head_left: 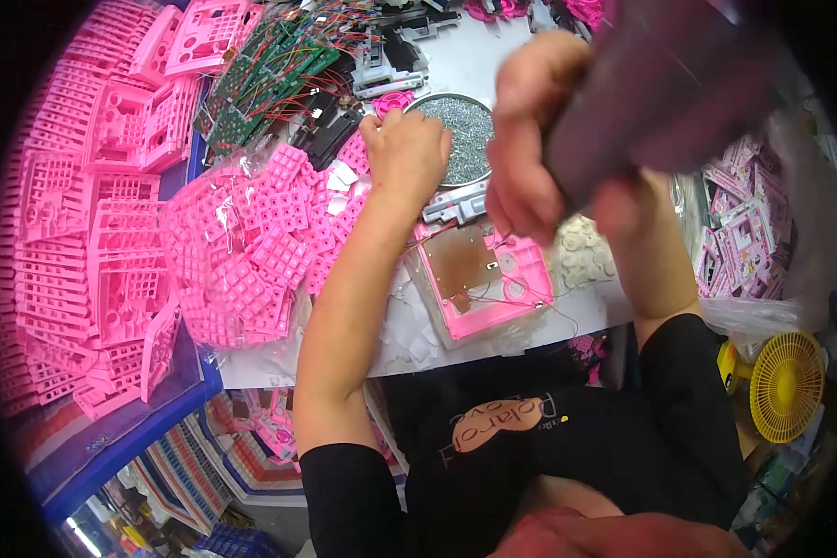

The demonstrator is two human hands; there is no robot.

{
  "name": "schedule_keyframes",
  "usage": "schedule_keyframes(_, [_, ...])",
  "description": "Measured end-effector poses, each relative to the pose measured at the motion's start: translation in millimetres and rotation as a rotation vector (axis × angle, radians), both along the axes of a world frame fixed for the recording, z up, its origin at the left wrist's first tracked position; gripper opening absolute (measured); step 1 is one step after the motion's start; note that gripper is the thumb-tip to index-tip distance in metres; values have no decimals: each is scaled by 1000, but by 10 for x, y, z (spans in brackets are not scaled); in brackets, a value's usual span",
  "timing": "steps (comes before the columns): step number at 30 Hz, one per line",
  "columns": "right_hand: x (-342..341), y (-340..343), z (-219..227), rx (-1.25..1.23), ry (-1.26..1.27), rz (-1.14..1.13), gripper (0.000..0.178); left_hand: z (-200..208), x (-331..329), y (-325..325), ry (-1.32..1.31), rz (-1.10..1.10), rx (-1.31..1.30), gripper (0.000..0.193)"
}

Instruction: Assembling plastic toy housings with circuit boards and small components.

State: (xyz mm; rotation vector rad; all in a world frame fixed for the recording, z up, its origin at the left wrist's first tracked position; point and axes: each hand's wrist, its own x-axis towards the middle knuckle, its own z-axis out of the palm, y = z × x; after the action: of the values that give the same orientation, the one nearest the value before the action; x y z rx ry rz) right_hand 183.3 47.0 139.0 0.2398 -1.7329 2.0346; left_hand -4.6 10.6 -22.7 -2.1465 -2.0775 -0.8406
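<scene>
My left hand is at the left edge of a round tin full of tiny silvery pieces that look like screws. Its fingers are curled, with their tips hidden, beside a pink coil-like part. Raised close to the camera, my right hand grips a large dark handheld tool, blurred and cut off by the top edge. Below the hands lies a pink plastic housing with a brown board and thin wires in it. A grey mechanism strip rests along its far edge.
Pink keypad pieces spill from a clear bag on the left, beside stacked pink housings. Green circuit boards with red wires lie at the back. Whitish round parts, printed cards and a yellow fan are to the right.
</scene>
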Motion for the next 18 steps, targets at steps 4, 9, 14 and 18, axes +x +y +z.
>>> schedule_keyframes(4, [-3,-150,-122,-147,-27,-530,62,340,58,-249,-50,81,90,12])
schedule_keyframes(9, [186,-242,-357,-385,176,-614,42,590,465,-938,-397,-171,50,4])
schedule_keyframes(14, [238,-480,-381,-239,203,-470,31,567,597,-1145,-553,-174,-5,7])
schedule_keyframes(18, [291,-526,-375,-240,36,-503,28,533,588,-1143,-530,-191,8,10])
